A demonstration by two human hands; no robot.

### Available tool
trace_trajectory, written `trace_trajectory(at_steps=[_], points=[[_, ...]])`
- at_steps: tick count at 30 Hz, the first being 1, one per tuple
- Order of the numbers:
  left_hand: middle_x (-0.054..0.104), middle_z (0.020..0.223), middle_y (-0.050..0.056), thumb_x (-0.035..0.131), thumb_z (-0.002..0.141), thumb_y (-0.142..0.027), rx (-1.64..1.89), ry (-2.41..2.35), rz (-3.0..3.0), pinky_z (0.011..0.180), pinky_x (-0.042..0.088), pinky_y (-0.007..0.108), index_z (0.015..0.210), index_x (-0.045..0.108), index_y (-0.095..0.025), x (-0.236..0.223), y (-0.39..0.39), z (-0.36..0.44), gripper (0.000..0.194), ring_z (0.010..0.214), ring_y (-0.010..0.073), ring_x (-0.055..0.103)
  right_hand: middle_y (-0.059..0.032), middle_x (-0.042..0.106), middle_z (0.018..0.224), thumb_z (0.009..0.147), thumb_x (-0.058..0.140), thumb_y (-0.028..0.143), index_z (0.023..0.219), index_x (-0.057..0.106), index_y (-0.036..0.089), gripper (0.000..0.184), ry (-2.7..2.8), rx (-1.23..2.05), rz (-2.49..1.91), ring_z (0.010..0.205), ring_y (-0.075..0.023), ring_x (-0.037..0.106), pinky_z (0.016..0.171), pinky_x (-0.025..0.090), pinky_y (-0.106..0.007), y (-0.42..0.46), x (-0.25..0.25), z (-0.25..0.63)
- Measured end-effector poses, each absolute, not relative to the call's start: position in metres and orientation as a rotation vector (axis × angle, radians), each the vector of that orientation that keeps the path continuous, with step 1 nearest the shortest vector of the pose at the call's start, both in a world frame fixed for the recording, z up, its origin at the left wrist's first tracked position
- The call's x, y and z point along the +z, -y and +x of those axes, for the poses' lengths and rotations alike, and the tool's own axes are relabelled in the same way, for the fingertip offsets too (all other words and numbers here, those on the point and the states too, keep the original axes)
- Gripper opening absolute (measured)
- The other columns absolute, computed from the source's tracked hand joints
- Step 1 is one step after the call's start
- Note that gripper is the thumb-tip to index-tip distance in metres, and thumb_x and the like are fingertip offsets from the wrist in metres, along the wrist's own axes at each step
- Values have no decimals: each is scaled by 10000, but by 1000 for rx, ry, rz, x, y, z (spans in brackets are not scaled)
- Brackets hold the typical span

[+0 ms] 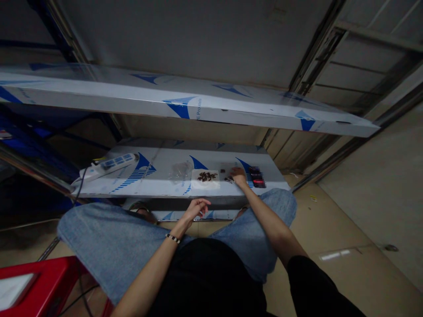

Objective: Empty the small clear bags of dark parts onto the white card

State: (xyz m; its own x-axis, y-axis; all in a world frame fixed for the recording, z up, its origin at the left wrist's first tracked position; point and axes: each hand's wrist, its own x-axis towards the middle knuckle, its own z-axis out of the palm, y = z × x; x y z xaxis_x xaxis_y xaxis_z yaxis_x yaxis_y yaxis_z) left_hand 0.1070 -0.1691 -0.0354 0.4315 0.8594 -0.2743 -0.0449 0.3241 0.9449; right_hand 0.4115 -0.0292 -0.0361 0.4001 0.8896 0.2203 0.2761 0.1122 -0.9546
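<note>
We sit at a worktop [158, 152] with our legs under it. On the left lies a power strip [114, 164], then a clear bag [180, 171]. Next is a white paper [205, 179] with a heap of dark bits [207, 176] on it. Our left hand [197, 208] is by the front edge, loosely curled, and holds nothing. Our right hand [238, 176] is down by small dark bits [228, 179], just right of the paper. We cannot tell if it pinches one. Past it sit small dark blurred boxes [257, 177].

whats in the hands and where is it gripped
The left hand holds nothing. The right hand is at small dark pieces, but any grip cannot be told.
</note>
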Motion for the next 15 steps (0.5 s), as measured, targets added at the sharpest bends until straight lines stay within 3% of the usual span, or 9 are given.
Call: trace_trajectory(at_steps=[5, 11, 15], points=[[655, 678, 37, 610, 798, -238, 694, -952, 1093, 463, 384, 172, 978, 728, -123, -35, 172, 106, 244, 506, 93, 555, -68, 690, 890, 605, 706, 108, 630, 610, 239, 164, 1231, 465, -1484, 1035, -224, 572, 997, 429, -340, 46, -59, 408], [644, 667, 38, 643, 797, -269, 699, -968, 1079, 463, 390, 188, 974, 729, -112, -37, 171, 101, 252, 506, 103, 555, -59, 643, 731, 606, 655, 34, 536, 565, 225, 223, 1228, 441, -1532, 918, -219, 593, 924, 456, -323, 42, -57, 407], [646, 671, 37, 644, 800, -273, 700, -967, 1083, 465, 394, 186, 978, 728, -116, -38, 170, 101, 252, 515, 103, 563, -65, 682, 788, 651, 656, 71, 597, 615, 219, 163, 1205, 400, -1548, 882, -207, 603, 925, 461, -330, 45, -53, 412]])
